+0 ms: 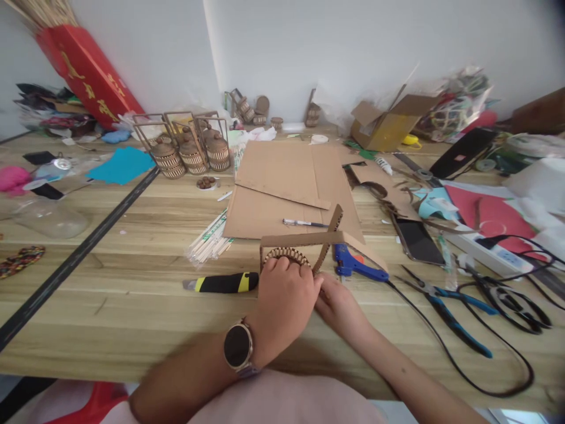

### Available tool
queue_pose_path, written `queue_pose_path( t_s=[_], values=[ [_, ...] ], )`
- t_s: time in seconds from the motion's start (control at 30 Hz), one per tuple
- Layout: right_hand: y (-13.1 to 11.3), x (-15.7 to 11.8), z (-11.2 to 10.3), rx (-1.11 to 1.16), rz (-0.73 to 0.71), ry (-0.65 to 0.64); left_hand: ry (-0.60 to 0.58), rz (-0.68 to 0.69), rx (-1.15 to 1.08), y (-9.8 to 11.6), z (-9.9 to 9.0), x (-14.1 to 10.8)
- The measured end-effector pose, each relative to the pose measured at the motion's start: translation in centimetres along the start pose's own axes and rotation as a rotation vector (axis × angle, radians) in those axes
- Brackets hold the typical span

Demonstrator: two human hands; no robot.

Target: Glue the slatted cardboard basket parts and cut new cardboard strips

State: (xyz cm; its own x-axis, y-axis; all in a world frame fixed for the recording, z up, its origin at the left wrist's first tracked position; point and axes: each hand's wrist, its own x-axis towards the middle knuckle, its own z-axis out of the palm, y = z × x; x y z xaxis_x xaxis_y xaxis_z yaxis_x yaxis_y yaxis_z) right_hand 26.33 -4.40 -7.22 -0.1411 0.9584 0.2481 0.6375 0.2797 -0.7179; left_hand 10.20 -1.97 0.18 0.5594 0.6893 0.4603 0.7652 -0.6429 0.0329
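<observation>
A: Nearest us is a pale pink shirt (286, 403), with a forearm on either side of it and a watch (238, 347) on the left wrist.

B: And the left hand (286, 300)?

A: Palm down, fingers bent over the near side of a round woven piece (289, 253), hiding much of it. It looks closed on that piece, though the undersides of the fingers are out of sight.

B: What about the right hand (339, 303)?

A: Right beside the left, fingers curled together at the foot of a leaning cardboard strip (336, 221). The tips are partly covered, so I can't tell whether they pinch it.

B: How does that strip lie?

A: Its long axis rises from between the hands, away from the person and tilting to the right. It crosses a flatter strip (293, 239), which runs left to right beyond the round piece. The leaning strip's foot is nearer the right hand; the round piece sits under the left, just left of that foot.

B: Anything close by on the tabletop (145, 318)?

A: A utility knife (226, 283) lies left of the left hand, blade end pointing left. Right of the strips is a blue glue gun (353, 266), its cable trailing towards the person's right, then pliers (450, 312) with their jaws apart. Beyond the strips, a pen (300, 222) rests on a cardboard sheet (282, 162).
</observation>
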Motion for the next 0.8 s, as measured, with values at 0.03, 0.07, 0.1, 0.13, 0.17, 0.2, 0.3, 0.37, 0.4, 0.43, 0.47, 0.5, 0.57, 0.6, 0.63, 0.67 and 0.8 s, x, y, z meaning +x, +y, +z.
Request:
queue_pose_path(
  t_s=[0.03,0.07,0.1,0.13,0.17,0.2,0.3,0.37,0.4,0.43,0.47,0.5,0.57,0.6,0.63,0.67,0.8],
  values=[
    [0.0,-0.1,0.1,-0.004,0.001,0.002,0.004,-0.004,0.000,0.0,0.1,0.1],
    [0.0,-0.1,0.1,-0.007,0.003,0.004,0.007,-0.006,-0.002,0.1,0.1,0.1],
    [0.0,-0.1,0.2,-0.008,0.007,0.005,0.007,-0.007,-0.004,0.1,0.2,0.2],
    [0.0,-0.2,0.3,-0.008,0.011,0.007,0.007,-0.006,-0.006,0.1,0.2,0.2],
    [0.0,-0.2,0.4,-0.006,0.016,0.007,0.007,-0.005,-0.007,0.1,0.3,0.3],
    [-0.1,-0.2,0.4,-0.001,0.022,0.007,0.009,-0.005,-0.007,0.1,0.3,0.3],
    [-0.3,0.0,0.1,0.031,0.040,-0.005,0.018,-0.003,-0.001,0.1,0.2,0.2],
    [-0.4,0.4,-0.8,0.068,0.048,-0.035,0.030,0.005,0.004,0.0,0.1,0.1],
    [-0.4,0.8,-1.5,0.089,0.053,-0.054,0.037,0.010,0.005,0.0,0.0,0.1],
    [-0.5,1.1,-2.3,0.111,0.060,-0.069,0.042,0.014,0.004,-0.1,0.0,0.1],
    [-0.7,1.5,-3.2,0.130,0.071,-0.075,0.043,0.017,0.000,-0.1,0.0,0.1],
    [-0.9,1.9,-4.1,0.154,0.089,-0.068,0.043,0.019,-0.006,-0.1,0.0,0.2],
    [-1.5,2.9,-5.6,0.232,0.133,-0.033,0.043,0.015,-0.023,-0.1,0.0,0.2],
    [-2.0,3.4,-6.2,0.297,0.154,-0.017,0.044,0.010,-0.031,-0.1,0.0,0.2],
    [-2.4,3.8,-6.5,0.360,0.155,-0.015,0.047,0.007,-0.038,-0.1,0.0,0.3],
    [-3.0,4.3,-6.7,0.428,0.149,-0.032,0.053,0.005,-0.044,-0.1,0.1,0.3],
    [-4.7,5.7,-6.2,0.700,0.167,-0.195,0.085,0.005,-0.054,0.0,0.1,0.3]
  ],
)
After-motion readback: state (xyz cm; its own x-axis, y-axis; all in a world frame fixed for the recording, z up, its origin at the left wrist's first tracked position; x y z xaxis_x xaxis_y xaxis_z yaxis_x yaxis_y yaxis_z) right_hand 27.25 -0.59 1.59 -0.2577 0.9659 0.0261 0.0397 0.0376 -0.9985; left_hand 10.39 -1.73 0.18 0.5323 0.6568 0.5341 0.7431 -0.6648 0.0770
